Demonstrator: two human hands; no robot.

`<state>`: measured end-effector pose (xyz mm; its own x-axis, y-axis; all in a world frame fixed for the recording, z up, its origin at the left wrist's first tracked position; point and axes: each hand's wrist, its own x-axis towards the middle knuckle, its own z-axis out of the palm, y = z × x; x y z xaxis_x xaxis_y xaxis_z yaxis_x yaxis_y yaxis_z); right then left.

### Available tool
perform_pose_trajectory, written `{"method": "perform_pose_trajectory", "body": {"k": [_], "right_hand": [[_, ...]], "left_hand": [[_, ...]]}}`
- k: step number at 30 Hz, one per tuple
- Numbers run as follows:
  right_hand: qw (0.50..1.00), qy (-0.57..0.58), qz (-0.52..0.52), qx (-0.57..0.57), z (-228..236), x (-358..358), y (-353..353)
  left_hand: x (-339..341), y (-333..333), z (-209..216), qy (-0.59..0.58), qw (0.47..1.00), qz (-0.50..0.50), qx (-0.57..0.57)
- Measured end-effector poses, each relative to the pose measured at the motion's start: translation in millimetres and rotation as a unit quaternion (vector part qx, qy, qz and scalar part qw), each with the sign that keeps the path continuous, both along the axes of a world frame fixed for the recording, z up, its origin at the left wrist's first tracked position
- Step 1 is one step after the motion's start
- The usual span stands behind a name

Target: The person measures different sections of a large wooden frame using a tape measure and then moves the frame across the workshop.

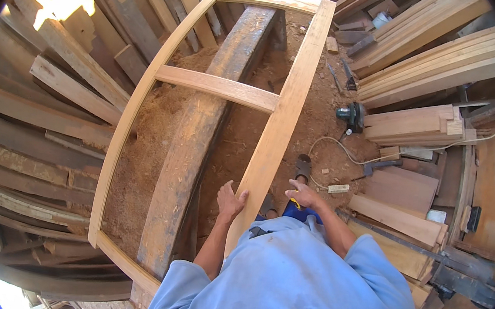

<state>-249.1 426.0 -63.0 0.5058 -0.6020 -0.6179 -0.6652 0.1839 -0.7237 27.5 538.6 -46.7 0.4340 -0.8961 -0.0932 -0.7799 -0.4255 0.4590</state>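
Note:
A large wooden frame [283, 119] with one curved long side and a crossbar [218, 86] lies across a thick, worn beam [191, 142]. My left hand [230, 202] is at the frame's straight right-hand rail, near my body. Its thumb lies over the rail's edge and its fingers are on the inner side. To the right of that rail, my right hand [303, 194] is held in front of my waist, fingers partly stretched and apart. Just below it shows a small yellow patch [295, 204] against blue clothing; I cannot make out what it is.
Sawdust covers the ground around the beam. Many boards [33, 157] lean along the left, and stacked timber [440, 72] lies at the right. A dark green power tool [351, 115] sits on the ground, near a pale cord [330, 139]. A hammer-like tool [382, 165] lies farther right.

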Motion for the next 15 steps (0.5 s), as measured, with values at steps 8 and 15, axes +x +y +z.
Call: {"method": "perform_pose_trajectory", "body": {"k": [8,15], "right_hand": [[0.988,-0.072,0.135,0.003,86,48,-15],[0.958,-0.086,0.267,-0.057,75,68,-39]], "left_hand": [[-23,-32,1,0.461,0.876,-0.068,0.126],[-44,-42,26,0.641,0.753,0.024,0.151]]}}
